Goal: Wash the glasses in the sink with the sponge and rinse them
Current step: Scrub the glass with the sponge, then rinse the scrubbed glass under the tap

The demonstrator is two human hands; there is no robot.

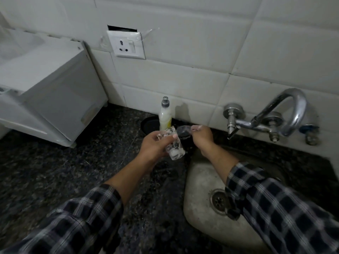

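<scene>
Head view: nearest, two dark checked cloth sleeves (275,208) reach forward over the worn steel sink basin (200,182) and the speckled black stone counter (55,171). Beyond them the left hand (156,146) is curled around a clear, sudsy drinking glass (174,151), held above the counter just left of the basin's rim. Its long axis tilts, thick base toward the camera, mouth apparently away toward the wall. Just right of it, the right hand (201,137) pinches in bent fingertips what I take for a dark grey sponge (183,132), too blurred to be sure, close beside the glass's far end. The mouth thus lies nearest the sponge hand, so scrubbing looks the likely step. Farther back stand a white-and-yellow plastic soap bottle (165,116) and the curved chrome wall tap (286,114), no water visibly running.
</scene>
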